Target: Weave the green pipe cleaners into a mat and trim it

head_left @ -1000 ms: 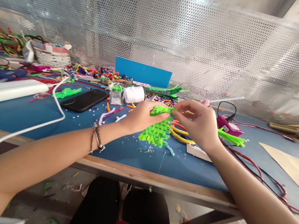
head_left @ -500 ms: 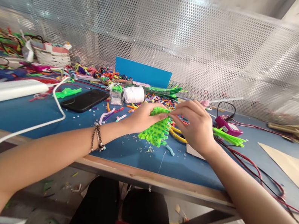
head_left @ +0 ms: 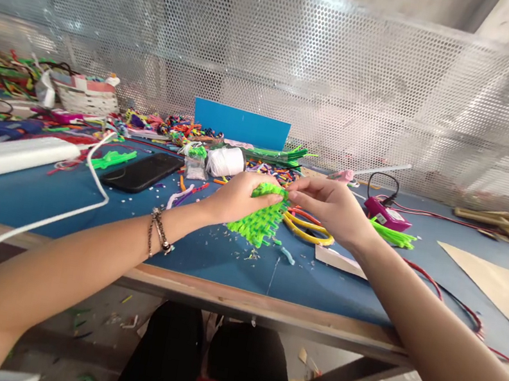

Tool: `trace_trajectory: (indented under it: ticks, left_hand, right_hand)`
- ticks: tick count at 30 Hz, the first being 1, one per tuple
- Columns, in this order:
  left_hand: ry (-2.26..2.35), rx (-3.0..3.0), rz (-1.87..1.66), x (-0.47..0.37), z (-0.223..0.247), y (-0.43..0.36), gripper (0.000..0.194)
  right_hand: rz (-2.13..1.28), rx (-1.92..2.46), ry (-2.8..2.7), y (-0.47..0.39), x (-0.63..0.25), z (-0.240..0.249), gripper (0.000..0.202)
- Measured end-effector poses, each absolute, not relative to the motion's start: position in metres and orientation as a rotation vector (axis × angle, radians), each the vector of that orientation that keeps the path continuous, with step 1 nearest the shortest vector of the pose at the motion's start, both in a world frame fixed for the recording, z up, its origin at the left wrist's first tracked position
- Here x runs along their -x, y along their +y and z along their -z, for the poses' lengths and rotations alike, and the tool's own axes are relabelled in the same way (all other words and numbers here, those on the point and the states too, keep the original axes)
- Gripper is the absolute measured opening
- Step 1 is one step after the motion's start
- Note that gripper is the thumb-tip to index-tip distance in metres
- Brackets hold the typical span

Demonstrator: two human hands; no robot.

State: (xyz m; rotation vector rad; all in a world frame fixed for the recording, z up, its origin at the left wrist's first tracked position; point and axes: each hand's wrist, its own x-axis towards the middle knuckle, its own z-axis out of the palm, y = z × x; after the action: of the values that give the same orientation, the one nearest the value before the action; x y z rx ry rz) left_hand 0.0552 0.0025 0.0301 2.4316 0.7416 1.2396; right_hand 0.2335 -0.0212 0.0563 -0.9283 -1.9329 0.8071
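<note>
A woven piece of bright and darker green pipe cleaners (head_left: 256, 223) hangs above the blue table. My left hand (head_left: 243, 198) grips it from the left, thumb across its front and fingers behind. At its upper right edge, my right hand (head_left: 330, 206) pinches with thumb and forefinger; whatever lies between those tips is too small to make out, though they touch the weave. A short light-blue pipe cleaner piece (head_left: 287, 256) lies just below, among tiny clippings. Behind my right hand are yellow pipe cleaner loops (head_left: 307, 230) and a strip of pale card (head_left: 340, 260).
A black phone (head_left: 143, 172), a white power strip (head_left: 10, 159) with its cable and a white spool (head_left: 226, 161) lie left. To the right are a purple box (head_left: 387, 214), green pipe cleaners (head_left: 393, 235) and brown card (head_left: 497, 286). A perforated metal screen (head_left: 277, 58) closes the back.
My right hand has turned and lowered, its fingers now flatter at the weave's upper edge. The green weave has shifted slightly left and tilted in my left hand.
</note>
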Motion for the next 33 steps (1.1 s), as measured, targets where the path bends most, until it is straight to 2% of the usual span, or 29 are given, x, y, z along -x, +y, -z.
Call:
trace_trajectory:
  ticks: [3,13,15,19,22,29,33]
  left_hand:
    - [0.765,-2.448,-1.222,-0.0555,-0.0293,0.0022,0.017]
    - [0.821,-2.428,-1.196,-0.0558,-0.0281,0.0026,0.023]
    - [0.813,-2.402,-1.196,-0.0552,-0.0294,0.0024,0.025]
    - [0.777,-2.327,-1.229,-0.0548,-0.0339,-0.0009,0.023]
    - [0.775,-2.272,-1.258,-0.0556,-0.0357,-0.0028,0.02]
    - [0.747,-2.283,-1.25,-0.0573,-0.0314,-0.0008,0.02]
    - [0.788,-2.31,-1.249,-0.0569,-0.0295,0.0002,0.02]
  right_hand:
    - [-0.735,0.947,-1.976,-0.0204,-0.2332,-0.0556,0.024]
    - [-0.113,0.923,-2.077,-0.025,-0.2259,-0.0493,0.007]
    - [-0.207,0.917,-2.043,-0.0245,-0.2262,-0.0497,0.007]
    - [-0.71,0.826,-1.933,-0.0196,-0.2309,-0.053,0.015]
    - [-0.856,0.755,-1.876,-0.0171,-0.2329,-0.0543,0.018]
    - [-0.737,0.725,-1.861,-0.0173,-0.2286,-0.0475,0.014]
    - [-0.487,0.727,-1.951,-0.0193,-0.2277,-0.0468,0.01]
